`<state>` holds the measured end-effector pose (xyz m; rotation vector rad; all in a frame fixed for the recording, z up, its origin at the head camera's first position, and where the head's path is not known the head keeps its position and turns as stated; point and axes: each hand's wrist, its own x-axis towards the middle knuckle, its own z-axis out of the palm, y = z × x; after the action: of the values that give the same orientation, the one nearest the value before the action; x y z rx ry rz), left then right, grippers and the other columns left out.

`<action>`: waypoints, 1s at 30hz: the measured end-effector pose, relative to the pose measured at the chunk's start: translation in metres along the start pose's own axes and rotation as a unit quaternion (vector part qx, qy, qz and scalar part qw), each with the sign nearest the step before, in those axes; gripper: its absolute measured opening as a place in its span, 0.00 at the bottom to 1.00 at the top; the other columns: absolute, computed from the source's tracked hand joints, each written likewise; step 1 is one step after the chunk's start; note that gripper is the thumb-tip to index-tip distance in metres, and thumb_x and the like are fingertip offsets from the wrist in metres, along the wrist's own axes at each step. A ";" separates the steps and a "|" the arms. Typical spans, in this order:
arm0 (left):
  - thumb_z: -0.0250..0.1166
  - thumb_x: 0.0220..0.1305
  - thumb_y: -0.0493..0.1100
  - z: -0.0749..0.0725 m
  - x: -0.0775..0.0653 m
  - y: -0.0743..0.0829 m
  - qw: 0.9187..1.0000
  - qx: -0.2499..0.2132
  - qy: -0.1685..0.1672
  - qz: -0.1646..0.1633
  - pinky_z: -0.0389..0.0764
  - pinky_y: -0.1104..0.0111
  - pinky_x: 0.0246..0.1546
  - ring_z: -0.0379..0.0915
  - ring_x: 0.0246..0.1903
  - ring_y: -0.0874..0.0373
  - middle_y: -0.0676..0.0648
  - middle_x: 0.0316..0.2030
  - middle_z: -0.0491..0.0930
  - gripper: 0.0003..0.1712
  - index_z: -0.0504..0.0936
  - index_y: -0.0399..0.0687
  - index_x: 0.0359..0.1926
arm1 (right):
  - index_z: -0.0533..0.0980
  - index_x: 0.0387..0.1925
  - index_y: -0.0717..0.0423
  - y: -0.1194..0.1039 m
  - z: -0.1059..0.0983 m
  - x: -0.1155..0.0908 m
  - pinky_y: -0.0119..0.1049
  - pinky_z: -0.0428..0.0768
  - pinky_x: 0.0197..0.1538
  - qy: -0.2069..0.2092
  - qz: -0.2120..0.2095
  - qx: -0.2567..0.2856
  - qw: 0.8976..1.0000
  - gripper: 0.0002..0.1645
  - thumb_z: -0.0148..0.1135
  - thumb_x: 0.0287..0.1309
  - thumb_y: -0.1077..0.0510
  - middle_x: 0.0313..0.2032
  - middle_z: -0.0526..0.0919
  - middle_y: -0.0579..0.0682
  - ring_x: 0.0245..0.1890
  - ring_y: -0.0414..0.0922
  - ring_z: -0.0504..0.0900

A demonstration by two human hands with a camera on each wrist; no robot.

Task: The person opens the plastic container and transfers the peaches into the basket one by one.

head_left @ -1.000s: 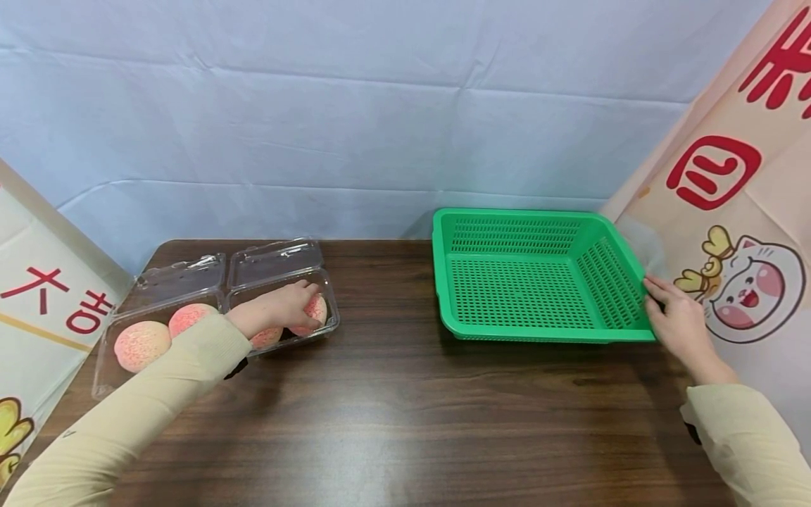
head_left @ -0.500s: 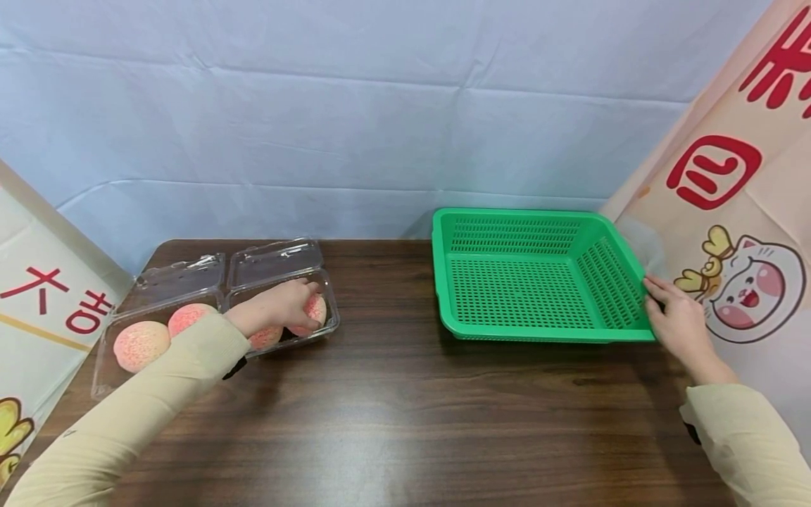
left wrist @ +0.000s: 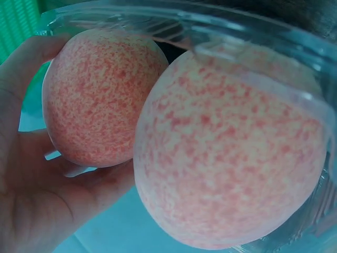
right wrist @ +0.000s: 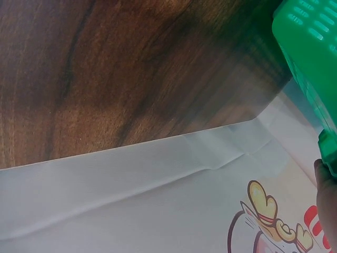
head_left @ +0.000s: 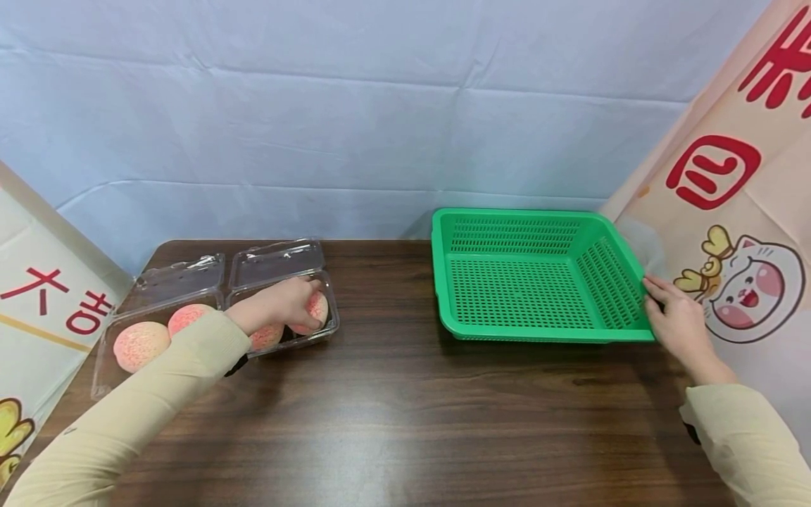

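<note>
My left hand point(head_left: 279, 306) grips a pink-speckled peach point(head_left: 319, 310) at the right end of an open clear plastic clamshell box point(head_left: 275, 264). In the left wrist view, thumb and fingers curl round that peach point(left wrist: 100, 100), and a second peach point(left wrist: 231, 147) sits close beside it in the box. The wrist partly hides this second one in the head view. My right hand point(head_left: 684, 324) holds the right rim of a green perforated plastic basket point(head_left: 538, 332), fingers over the edge. In the right wrist view only a bit of the hand point(right wrist: 327, 205) shows, at the basket's edge.
Another open clamshell box point(head_left: 184, 278) stands to the left, holding peaches point(head_left: 141, 346), partly behind my left sleeve. Both boxes and the basket are on a dark wooden table point(head_left: 380, 401). A pale cloth point(head_left: 355, 127) hangs behind, with printed banners point(head_left: 728, 232) at both sides.
My left hand and the peach in it have shifted very slightly. The right hand and the basket stay where they were.
</note>
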<state>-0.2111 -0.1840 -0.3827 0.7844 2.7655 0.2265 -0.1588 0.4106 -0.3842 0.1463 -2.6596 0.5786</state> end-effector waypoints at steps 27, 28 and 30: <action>0.69 0.42 0.50 -0.008 -0.005 0.004 1.000 0.021 0.003 0.004 0.74 0.57 0.43 0.72 0.43 0.44 0.33 0.45 0.73 0.42 0.69 0.25 0.53 | 0.70 0.51 0.75 -0.001 0.000 0.000 0.57 0.59 0.57 0.006 0.002 0.003 1.000 0.20 0.47 0.60 0.66 0.52 0.71 0.69 0.55 0.67 0.66; 0.69 0.41 0.50 -0.008 -0.005 0.004 1.000 0.022 0.005 0.006 0.74 0.57 0.42 0.72 0.42 0.45 0.34 0.44 0.74 0.41 0.69 0.26 0.53 | 0.70 0.51 0.75 -0.001 0.000 0.000 0.57 0.59 0.57 0.005 0.002 0.002 1.000 0.20 0.47 0.60 0.66 0.52 0.71 0.69 0.55 0.67 0.66; 0.69 0.41 0.50 -0.009 -0.006 0.005 1.000 0.021 0.009 0.010 0.75 0.58 0.41 0.72 0.40 0.47 0.36 0.42 0.74 0.40 0.70 0.27 0.52 | 0.70 0.51 0.75 -0.001 0.000 0.000 0.57 0.59 0.57 0.004 0.004 0.001 1.000 0.20 0.47 0.60 0.66 0.52 0.71 0.70 0.55 0.67 0.66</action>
<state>-0.2062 -0.1832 -0.3717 0.8245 2.7883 0.1809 -0.1588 0.4094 -0.3833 0.1353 -2.6532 0.5839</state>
